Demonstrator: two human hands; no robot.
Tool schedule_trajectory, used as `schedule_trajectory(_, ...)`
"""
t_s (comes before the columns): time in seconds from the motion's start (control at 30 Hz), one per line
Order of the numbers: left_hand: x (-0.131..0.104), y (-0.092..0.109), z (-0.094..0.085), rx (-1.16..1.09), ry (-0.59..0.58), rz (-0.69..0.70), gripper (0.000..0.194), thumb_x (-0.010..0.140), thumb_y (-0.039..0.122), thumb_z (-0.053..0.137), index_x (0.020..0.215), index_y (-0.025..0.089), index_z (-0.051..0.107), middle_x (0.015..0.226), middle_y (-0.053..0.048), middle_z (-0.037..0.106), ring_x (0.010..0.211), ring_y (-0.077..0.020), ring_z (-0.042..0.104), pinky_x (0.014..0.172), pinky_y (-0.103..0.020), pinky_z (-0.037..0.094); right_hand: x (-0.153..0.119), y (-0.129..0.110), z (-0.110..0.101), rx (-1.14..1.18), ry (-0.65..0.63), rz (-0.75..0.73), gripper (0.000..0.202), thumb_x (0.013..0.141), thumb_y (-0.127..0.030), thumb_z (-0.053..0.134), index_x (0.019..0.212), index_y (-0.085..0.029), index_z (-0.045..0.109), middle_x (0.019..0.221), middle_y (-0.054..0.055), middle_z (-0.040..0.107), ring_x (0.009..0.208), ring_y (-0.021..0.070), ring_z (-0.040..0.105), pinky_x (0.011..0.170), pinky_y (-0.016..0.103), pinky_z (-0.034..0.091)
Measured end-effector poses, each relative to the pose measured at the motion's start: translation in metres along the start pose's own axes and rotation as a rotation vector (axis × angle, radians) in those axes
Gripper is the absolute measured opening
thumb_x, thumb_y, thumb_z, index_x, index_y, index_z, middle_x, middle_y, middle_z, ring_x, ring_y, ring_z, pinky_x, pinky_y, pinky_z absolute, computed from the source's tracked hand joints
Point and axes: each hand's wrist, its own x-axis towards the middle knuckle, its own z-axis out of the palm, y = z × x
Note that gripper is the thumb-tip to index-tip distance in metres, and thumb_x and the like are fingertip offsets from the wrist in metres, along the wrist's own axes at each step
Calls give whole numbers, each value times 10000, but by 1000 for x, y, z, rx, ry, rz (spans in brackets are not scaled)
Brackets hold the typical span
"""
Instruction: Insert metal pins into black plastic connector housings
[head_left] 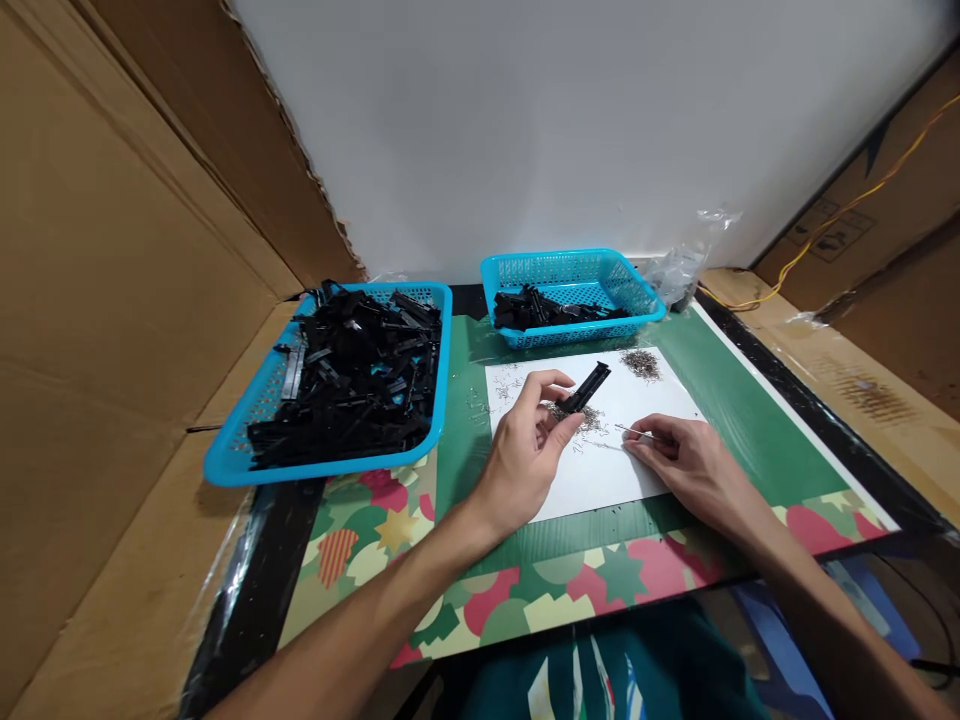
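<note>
My left hand (529,445) grips a long black plastic part (589,388) between thumb and fingers, raised above a white sheet (555,500) and tilted up to the right. To its right, my right hand (679,450) pinches a thin metal tool like tweezers or a needle (634,431), its tip pointing left over the paper. Below the black part lies a pile of tiny metal pieces (592,418), partly hidden by my left hand. A second pile of small metal pieces (641,364) rests at the sheet's back right corner.
A blue basket (444,380) heaped with black plastic parts (360,370) stands at the left. Behind the sheet is another blue basket (570,262) holding fewer parts. A clear plastic bag (679,270) sits at the back right. Cardboard walls (135,240) flank the table.
</note>
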Motion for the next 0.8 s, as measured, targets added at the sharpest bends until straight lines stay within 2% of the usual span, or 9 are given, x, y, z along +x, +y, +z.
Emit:
schedule_trajectory(0.13, 3, -3, -3, 45, 29, 5, 320, 968, 251, 657, 1283, 216, 609, 1127, -35, 654, 703, -94, 529, 669, -253, 435, -2, 0, -3, 24, -40, 7, 290, 947, -450, 642, 926, -192, 774, 838, 83, 800, 682, 226, 708, 613, 309, 498)
schedule_trajectory(0.23, 7, -8, -5, 95, 38, -7, 321, 959, 259, 667, 1276, 204, 671, 1095, -41, 675, 731, -112, 526, 674, -253, 428, -3, 1, -5, 70, -125, 9, 287, 968, -434, 627, 943, -187, 773, 894, 84, 804, 750, 236, 728, 660, 308, 518)
schedule_trajectory(0.33, 9, -11, -7, 114, 57, -48, 373, 943, 271, 685, 1306, 187, 687, 1043, -42, 681, 723, -120, 517, 674, -255, 434, -5, 4, -6, 131, -186, -7, 271, 975, -421, 626, 929, -183, 747, 863, 71, 773, 751, 227, 704, 638, 292, 498)
schedule_trajectory(0.47, 9, -9, -9, 179, 78, -52, 365, 946, 307, 695, 1288, 182, 716, 918, -26, 666, 715, -137, 520, 676, -264, 442, -11, 10, -5, 248, -103, -69, 279, 1022, -462, 559, 976, -214, 677, 816, 24, 664, 684, 181, 579, 575, 271, 420)
schedule_trajectory(0.6, 6, -8, -11, 280, 99, -48, 361, 965, 348, 695, 1288, 188, 723, 915, -34, 698, 724, -154, 575, 668, -274, 476, -17, 17, 0, 321, -60, -112, 286, 1063, -498, 488, 984, -249, 605, 826, 3, 587, 713, 183, 511, 628, 282, 423)
schedule_trajectory(0.7, 11, -4, -16, 456, 77, 70, 332, 1009, 344, 651, 1299, 201, 722, 1091, -78, 749, 835, -189, 650, 746, -320, 536, -18, 16, 0, 355, -27, -93, 283, 1089, -492, 435, 968, -256, 535, 855, -4, 548, 751, 185, 502, 683, 285, 440)
schedule_trajectory(0.8, 31, 10, -22, 715, 77, 325, 335, 1036, 292, 608, 1346, 211, 705, 1236, -104, 750, 1105, -262, 655, 984, -435, 529, -16, 10, -3, 373, -21, -77, 271, 1104, -491, 398, 1009, -257, 496, 886, -8, 541, 785, 184, 520, 730, 293, 444)
